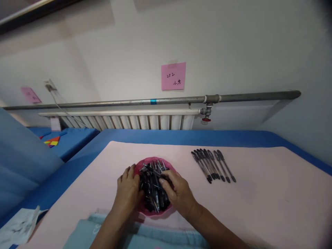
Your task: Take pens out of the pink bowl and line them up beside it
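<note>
A pink bowl (pixel 145 163) full of loose black pen parts (pixel 153 188) stands on the pale pink mat in front of me. My left hand (pixel 127 190) rests on the bowl's left rim, its fingers curled into the heap. My right hand (pixel 177 193) lies over the bowl's right side, fingers bent down among the parts. What either hand grips is hidden in the pile. To the right of the bowl, several assembled black pens (pixel 214 165) lie side by side in a row on the mat.
The pink mat (pixel 259 193) covers a blue table (pixel 181 136). A light blue cloth (pixel 135 237) lies at the near edge. A radiator and pipe (pixel 155 101) run along the wall behind. Paper (pixel 18 226) lies at the lower left.
</note>
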Motion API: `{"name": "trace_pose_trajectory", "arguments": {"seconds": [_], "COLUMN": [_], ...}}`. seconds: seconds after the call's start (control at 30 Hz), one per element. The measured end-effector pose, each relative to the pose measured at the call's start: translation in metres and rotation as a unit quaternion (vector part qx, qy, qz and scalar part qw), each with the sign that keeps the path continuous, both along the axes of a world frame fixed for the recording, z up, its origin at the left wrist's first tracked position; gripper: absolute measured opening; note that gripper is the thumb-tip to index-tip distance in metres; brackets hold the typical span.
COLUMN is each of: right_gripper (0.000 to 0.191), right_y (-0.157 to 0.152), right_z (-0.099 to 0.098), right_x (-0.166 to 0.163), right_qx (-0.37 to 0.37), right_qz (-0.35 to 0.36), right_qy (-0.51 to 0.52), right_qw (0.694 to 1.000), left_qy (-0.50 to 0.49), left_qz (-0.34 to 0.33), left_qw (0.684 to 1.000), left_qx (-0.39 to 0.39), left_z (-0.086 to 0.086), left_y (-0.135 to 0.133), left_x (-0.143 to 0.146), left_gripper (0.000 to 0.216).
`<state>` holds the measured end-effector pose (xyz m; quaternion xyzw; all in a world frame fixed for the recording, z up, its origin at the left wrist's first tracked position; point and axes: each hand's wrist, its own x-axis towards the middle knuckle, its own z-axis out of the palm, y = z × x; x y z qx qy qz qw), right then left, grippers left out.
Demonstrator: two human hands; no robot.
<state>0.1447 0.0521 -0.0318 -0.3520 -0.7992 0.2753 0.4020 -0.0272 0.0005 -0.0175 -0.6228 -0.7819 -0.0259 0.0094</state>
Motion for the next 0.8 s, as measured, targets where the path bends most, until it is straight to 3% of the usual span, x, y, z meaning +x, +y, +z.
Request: {"name": "trace_pose_trajectory", "arguments": {"seconds": [0.53,0.8], "right_gripper": [0.011,0.012], "right_y": [0.005,0.005], "right_z": [-0.007,-0.005], "right_x": [0.001,0.001], "right_qx": [0.002,-0.001], "right_qz": [0.016,0.020], "right_qy": [0.016,0.010], "right_qw": [1.000,1.000], "left_qy": [-0.048,-0.100], "left_qz": [0.032,0.022], "left_qw": [0.998,0.995], "left_qx": [-0.028,-0.014], "left_z": [0.012,0.015], "left_y": [-0.001,-0.003], "left_x": [0.005,-0.010], "left_gripper": [0.053,0.035]}}
